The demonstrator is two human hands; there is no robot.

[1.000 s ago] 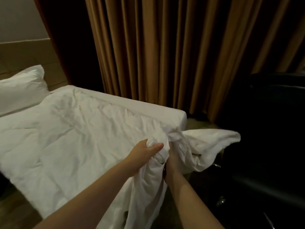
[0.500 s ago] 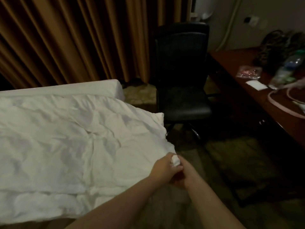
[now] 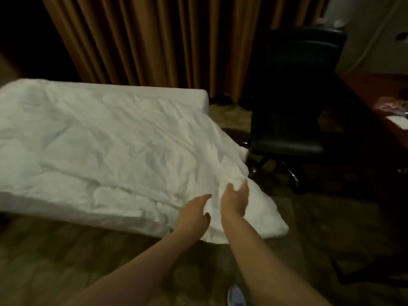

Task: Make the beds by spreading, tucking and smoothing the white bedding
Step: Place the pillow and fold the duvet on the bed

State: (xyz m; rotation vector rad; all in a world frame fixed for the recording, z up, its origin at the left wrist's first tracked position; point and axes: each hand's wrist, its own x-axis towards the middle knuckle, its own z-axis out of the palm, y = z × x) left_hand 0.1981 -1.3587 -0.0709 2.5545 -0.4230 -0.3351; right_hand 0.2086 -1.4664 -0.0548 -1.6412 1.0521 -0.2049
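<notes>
Draping off mattress (image 3: 194, 94) foot edge: duvet corner (image 3: 265, 217); left hand (image 3: 194, 212), right hand (image 3: 235, 202) over it, fingers loose, empty; chair (image 3: 287, 142) near.

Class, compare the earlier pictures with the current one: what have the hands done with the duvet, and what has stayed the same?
The left hand and right hand, which gripped the duvet corner together, have let go and are open over it. The corner has dropped and drapes off the bed toward the floor. Unchanged: the duvet lies wrinkled across the bed; chair and curtain stand in place.
</notes>
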